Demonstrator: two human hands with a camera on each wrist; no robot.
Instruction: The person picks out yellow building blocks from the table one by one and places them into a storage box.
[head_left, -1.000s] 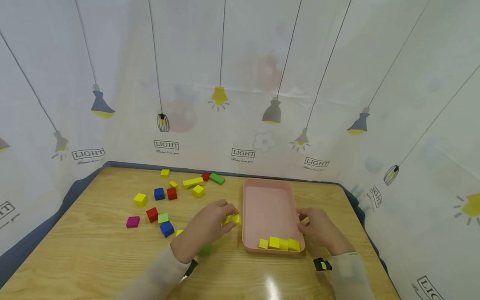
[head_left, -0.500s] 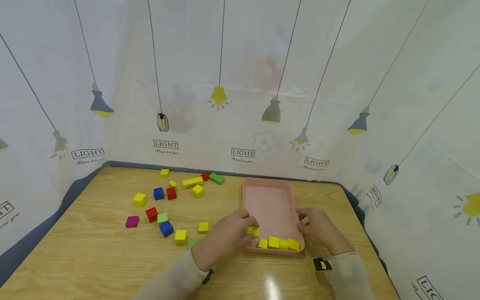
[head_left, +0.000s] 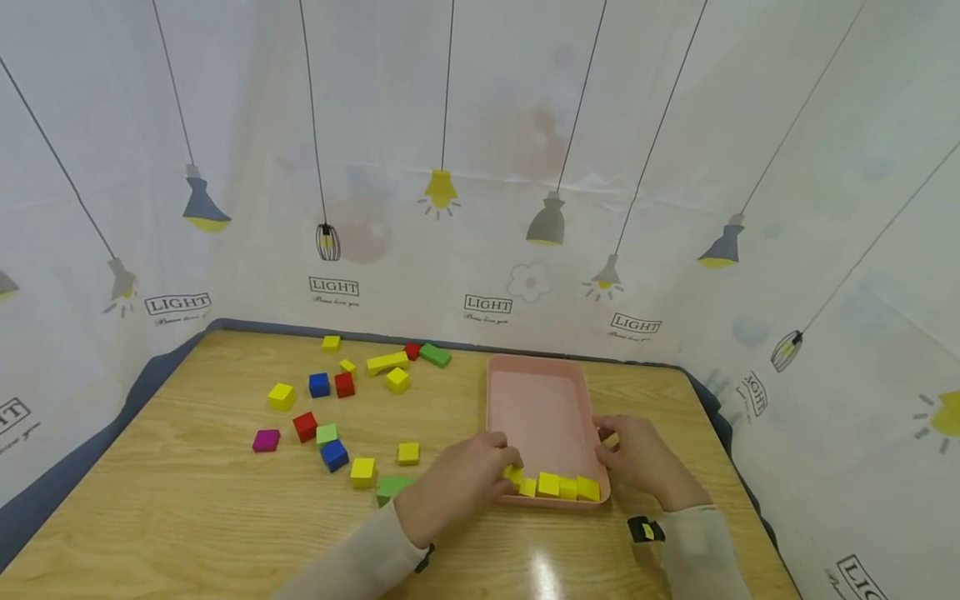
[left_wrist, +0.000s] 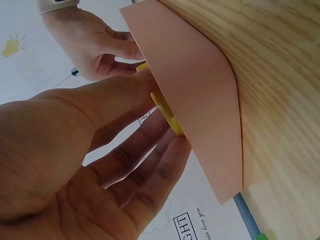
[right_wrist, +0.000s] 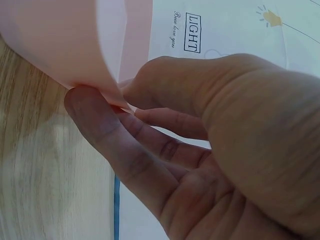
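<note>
A pink tray lies on the wooden table. At its near left corner my left hand pinches a yellow block, low inside the near wall. In the left wrist view the yellow block shows between thumb and fingers, partly behind the pink wall. Several yellow blocks stand in a row along the near wall, right beside the held one. My right hand grips the tray's right wall; the right wrist view shows thumb and fingers on either side of the pink wall.
Left of the tray, loose blocks are scattered: a yellow cube, a green block near the left forearm, a blue cube, a red cube and a magenta block. A long yellow block lies farther back. A printed curtain surrounds the table.
My left hand has carried the yellow block rightward from outside the tray, over its left wall and down to the near left corner. The right hand stays on the tray wall.
</note>
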